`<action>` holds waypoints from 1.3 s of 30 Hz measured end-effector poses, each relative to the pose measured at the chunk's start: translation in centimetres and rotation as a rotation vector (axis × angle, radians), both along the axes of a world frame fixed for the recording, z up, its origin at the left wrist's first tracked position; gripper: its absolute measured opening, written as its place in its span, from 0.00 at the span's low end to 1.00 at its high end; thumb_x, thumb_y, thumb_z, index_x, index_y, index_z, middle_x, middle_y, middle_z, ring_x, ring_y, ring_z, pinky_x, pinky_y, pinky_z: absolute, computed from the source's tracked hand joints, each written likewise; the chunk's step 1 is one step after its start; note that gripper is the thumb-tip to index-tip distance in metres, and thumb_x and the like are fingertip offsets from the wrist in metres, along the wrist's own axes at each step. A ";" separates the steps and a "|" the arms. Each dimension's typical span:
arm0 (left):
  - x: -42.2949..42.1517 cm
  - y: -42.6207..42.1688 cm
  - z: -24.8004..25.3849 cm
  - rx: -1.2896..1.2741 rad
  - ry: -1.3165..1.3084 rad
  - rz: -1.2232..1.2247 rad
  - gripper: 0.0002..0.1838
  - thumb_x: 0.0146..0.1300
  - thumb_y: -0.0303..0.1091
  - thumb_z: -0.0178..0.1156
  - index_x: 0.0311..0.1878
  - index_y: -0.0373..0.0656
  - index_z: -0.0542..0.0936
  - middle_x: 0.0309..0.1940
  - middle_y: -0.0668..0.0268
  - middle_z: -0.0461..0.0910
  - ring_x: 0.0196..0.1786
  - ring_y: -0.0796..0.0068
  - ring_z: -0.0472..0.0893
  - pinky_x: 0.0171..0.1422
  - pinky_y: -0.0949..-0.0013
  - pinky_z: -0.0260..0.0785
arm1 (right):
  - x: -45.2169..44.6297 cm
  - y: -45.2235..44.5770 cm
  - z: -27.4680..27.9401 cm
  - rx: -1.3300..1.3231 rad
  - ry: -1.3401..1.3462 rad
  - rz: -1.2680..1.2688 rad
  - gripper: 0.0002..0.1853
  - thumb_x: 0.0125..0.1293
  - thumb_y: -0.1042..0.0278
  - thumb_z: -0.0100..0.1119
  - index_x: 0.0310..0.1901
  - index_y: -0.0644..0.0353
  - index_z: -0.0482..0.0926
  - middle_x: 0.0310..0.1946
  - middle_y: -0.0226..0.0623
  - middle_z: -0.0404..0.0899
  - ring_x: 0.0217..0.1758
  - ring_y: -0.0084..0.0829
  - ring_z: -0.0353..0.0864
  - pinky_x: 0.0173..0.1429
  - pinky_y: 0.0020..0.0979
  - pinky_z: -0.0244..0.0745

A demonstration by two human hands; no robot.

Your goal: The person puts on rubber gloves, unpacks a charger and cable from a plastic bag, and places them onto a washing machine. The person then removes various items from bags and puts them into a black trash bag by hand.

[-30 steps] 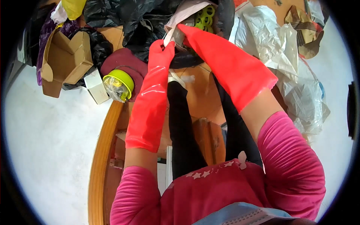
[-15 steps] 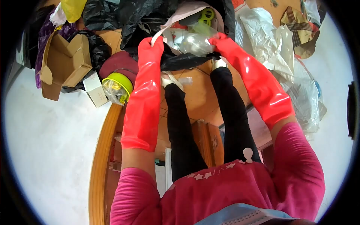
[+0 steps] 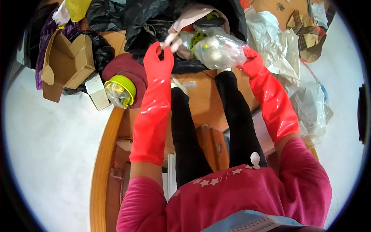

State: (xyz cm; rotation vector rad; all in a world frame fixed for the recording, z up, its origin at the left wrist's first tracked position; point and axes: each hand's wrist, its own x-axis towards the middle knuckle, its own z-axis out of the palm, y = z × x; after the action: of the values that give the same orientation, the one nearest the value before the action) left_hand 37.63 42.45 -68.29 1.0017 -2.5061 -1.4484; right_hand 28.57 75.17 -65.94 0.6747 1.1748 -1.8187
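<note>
Both my hands wear long red rubber gloves. My right hand (image 3: pixel 252 62) grips the edge of a clear plastic bag (image 3: pixel 220 49) with whitish contents that I cannot make out. My left hand (image 3: pixel 159 60) has its thumb and fingers apart, just beside the dangling end of a pale pink cloth (image 3: pixel 195 14). That cloth curves over an open black plastic bag (image 3: pixel 187 66) between my feet. Inside the black bag lie green items (image 3: pixel 199 38) and a dark rounded object, partly hidden by the cloth and the clear bag.
On the left lie an open cardboard box (image 3: pixel 71 62), a small white box (image 3: pixel 96 92), a maroon hat-like item (image 3: pixel 119 65) and a lime-green round container (image 3: pixel 123 87). White plastic sheeting (image 3: pixel 266 34) and a brown striped bag (image 3: pixel 303 33) lie right. A wooden edge (image 3: pixel 101 174) curves at lower left.
My right hand has pulled the clear bag up and to the right, towards me. My left hand has let go of the pink cloth, whose end has dropped beside it.
</note>
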 end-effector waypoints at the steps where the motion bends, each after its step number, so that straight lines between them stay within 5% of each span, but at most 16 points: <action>1: 0.3 0.6 1.0 0.051 -0.003 0.058 0.18 0.58 0.37 0.67 0.45 0.32 0.79 0.33 0.56 0.83 0.37 0.64 0.83 0.44 0.66 0.74 | 0.1 -0.1 0.5 0.095 0.037 0.051 0.20 0.66 0.68 0.53 0.59 0.65 0.73 0.55 0.44 0.77 0.58 0.45 0.77 0.60 0.45 0.75; 2: 0.5 1.2 2.3 0.102 -0.006 0.117 0.18 0.59 0.36 0.67 0.45 0.32 0.79 0.32 0.58 0.83 0.36 0.66 0.83 0.43 0.67 0.74 | 0.2 -0.2 1.0 0.191 0.068 0.104 0.20 0.66 0.67 0.54 0.58 0.65 0.74 0.55 0.44 0.77 0.58 0.45 0.77 0.58 0.45 0.77; 3: 0.7 1.7 3.5 0.369 -0.057 0.159 0.17 0.61 0.37 0.67 0.44 0.32 0.79 0.30 0.61 0.82 0.32 0.71 0.82 0.40 0.68 0.73 | 0.5 0.6 0.1 0.246 0.410 0.334 0.18 0.66 0.69 0.54 0.56 0.66 0.76 0.54 0.44 0.78 0.58 0.43 0.78 0.58 0.42 0.77; 4: 1.0 2.1 4.3 0.474 -0.252 0.061 0.18 0.66 0.41 0.62 0.48 0.33 0.77 0.39 0.58 0.82 0.36 0.77 0.81 0.40 0.74 0.72 | 0.7 0.9 -0.3 0.295 0.752 0.563 0.17 0.67 0.70 0.54 0.55 0.66 0.78 0.53 0.44 0.79 0.57 0.41 0.78 0.59 0.40 0.76; 6: 2.0 4.6 3.6 0.980 -0.662 0.147 0.40 0.63 0.72 0.49 0.60 0.44 0.74 0.50 0.59 0.81 0.51 0.64 0.81 0.60 0.58 0.69 | 0.9 -0.4 0.6 0.140 0.589 0.371 0.17 0.61 0.76 0.58 0.54 0.65 0.79 0.51 0.40 0.81 0.55 0.35 0.80 0.58 0.35 0.75; 7: 2.2 5.4 3.3 1.119 -0.676 0.198 0.44 0.59 0.76 0.46 0.63 0.46 0.72 0.54 0.61 0.79 0.55 0.61 0.78 0.64 0.56 0.65 | 0.9 -0.9 0.9 -0.006 0.425 0.176 0.20 0.56 0.82 0.63 0.52 0.63 0.81 0.48 0.36 0.83 0.52 0.29 0.81 0.58 0.30 0.74; 11: 1.7 6.6 2.0 1.465 -0.655 0.485 0.49 0.57 0.80 0.41 0.68 0.49 0.66 0.64 0.61 0.71 0.66 0.59 0.70 0.70 0.54 0.58 | 1.0 -1.3 0.2 -0.136 0.428 0.185 0.19 0.58 0.80 0.60 0.53 0.64 0.80 0.50 0.38 0.82 0.55 0.31 0.80 0.60 0.32 0.73; 13: 1.2 7.0 1.6 1.509 -0.612 0.557 0.50 0.54 0.81 0.45 0.68 0.50 0.66 0.65 0.63 0.70 0.66 0.57 0.69 0.69 0.50 0.57 | 1.5 -0.9 -0.3 -0.079 0.473 0.223 0.19 0.62 0.79 0.52 0.55 0.74 0.76 0.57 0.49 0.77 0.58 0.41 0.78 0.63 0.39 0.72; 18: 0.1 7.0 2.2 1.553 -0.504 0.646 0.50 0.51 0.81 0.48 0.67 0.52 0.67 0.65 0.65 0.70 0.66 0.55 0.68 0.69 0.42 0.54 | 1.2 -0.8 -0.8 -0.417 0.211 0.015 0.19 0.63 0.78 0.50 0.56 0.72 0.75 0.55 0.49 0.78 0.56 0.43 0.79 0.63 0.39 0.72; 20: -0.4 6.9 3.1 1.539 -0.481 0.691 0.48 0.56 0.79 0.44 0.68 0.50 0.66 0.64 0.63 0.70 0.64 0.59 0.70 0.68 0.51 0.60 | 1.5 -0.7 -0.8 -0.330 0.278 0.061 0.19 0.64 0.77 0.51 0.56 0.71 0.75 0.53 0.48 0.79 0.55 0.42 0.79 0.61 0.38 0.73; 24: 0.0 7.0 2.2 1.536 -0.395 0.630 0.48 0.56 0.79 0.45 0.68 0.50 0.66 0.64 0.63 0.71 0.63 0.59 0.72 0.65 0.50 0.63 | 1.9 -0.3 -1.0 -0.197 0.375 0.121 0.17 0.64 0.74 0.52 0.55 0.67 0.77 0.50 0.45 0.80 0.52 0.39 0.80 0.58 0.36 0.74; 30: 0.4 6.9 -0.5 1.928 -0.036 0.497 0.48 0.58 0.75 0.50 0.69 0.43 0.66 0.67 0.56 0.68 0.67 0.52 0.69 0.69 0.44 0.63 | 2.0 0.4 -2.0 -0.034 0.483 0.207 0.16 0.65 0.71 0.55 0.53 0.62 0.79 0.46 0.40 0.82 0.48 0.35 0.82 0.54 0.33 0.75; 32: 0.9 6.5 -0.3 1.725 -0.054 0.300 0.37 0.63 0.68 0.51 0.59 0.44 0.77 0.56 0.63 0.79 0.54 0.65 0.79 0.57 0.62 0.71 | 2.0 0.8 -2.6 0.035 0.522 0.249 0.15 0.66 0.70 0.55 0.53 0.60 0.79 0.44 0.39 0.83 0.47 0.34 0.82 0.52 0.32 0.76; 35: 1.2 4.7 1.0 1.560 -0.226 0.268 0.29 0.65 0.59 0.56 0.55 0.43 0.79 0.50 0.65 0.83 0.47 0.72 0.81 0.49 0.67 0.72 | 1.6 1.5 -3.7 0.205 0.612 0.387 0.14 0.66 0.68 0.56 0.52 0.58 0.80 0.42 0.36 0.84 0.45 0.32 0.83 0.50 0.31 0.76; 37: 1.0 4.2 2.3 1.411 -0.202 0.296 0.25 0.65 0.55 0.59 0.52 0.42 0.80 0.46 0.65 0.84 0.44 0.74 0.81 0.46 0.69 0.71 | 0.9 1.3 -3.3 0.608 1.029 0.801 0.14 0.66 0.66 0.58 0.52 0.57 0.80 0.40 0.36 0.84 0.43 0.32 0.84 0.48 0.31 0.77; 39: 1.2 3.9 3.8 1.259 -0.177 0.322 0.21 0.65 0.50 0.61 0.50 0.41 0.80 0.43 0.66 0.85 0.41 0.77 0.80 0.42 0.71 0.70 | 0.4 0.5 -2.8 0.612 1.159 0.810 0.14 0.67 0.65 0.58 0.52 0.57 0.80 0.40 0.36 0.84 0.43 0.32 0.84 0.49 0.30 0.77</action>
State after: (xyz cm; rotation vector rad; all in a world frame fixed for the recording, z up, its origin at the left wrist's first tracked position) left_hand 38.85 46.36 -64.49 1.5521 -1.1401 -2.8700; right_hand 28.94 75.65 -68.70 -0.6597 2.3374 -1.0293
